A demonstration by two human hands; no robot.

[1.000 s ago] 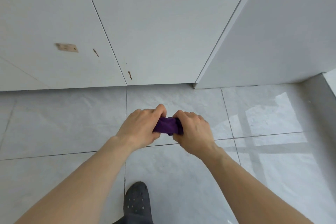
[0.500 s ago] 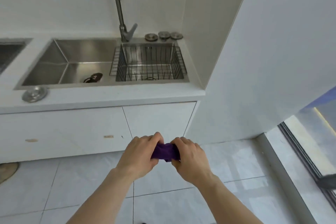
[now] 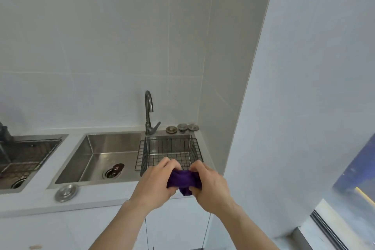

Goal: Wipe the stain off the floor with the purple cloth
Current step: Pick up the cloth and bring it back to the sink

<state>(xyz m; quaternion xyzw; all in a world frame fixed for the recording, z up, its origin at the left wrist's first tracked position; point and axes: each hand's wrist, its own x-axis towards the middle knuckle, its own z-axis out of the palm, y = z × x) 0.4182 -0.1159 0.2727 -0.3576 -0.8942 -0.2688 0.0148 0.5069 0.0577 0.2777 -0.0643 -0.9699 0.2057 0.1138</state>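
The purple cloth [image 3: 184, 181] is bunched up between my two hands, held in the air in front of the counter's edge. My left hand [image 3: 155, 183] grips its left end and my right hand [image 3: 211, 184] grips its right end, fingers curled tight. Most of the cloth is hidden inside my fists. The floor and any stain on it are out of view.
A steel sink [image 3: 97, 158] with a tap [image 3: 149, 111] sits in the white counter [image 3: 97, 197] straight ahead. A black wire basket [image 3: 170, 149] hangs in its right side. A round drain lid [image 3: 66, 192] lies on the counter. A white wall [image 3: 304, 107] stands right; a window [image 3: 357, 184] lower right.
My view has swung up from the floor tiles to the sink and wall. Both hands have risen with the cloth and kept hold of it; a little more cloth now shows between them.
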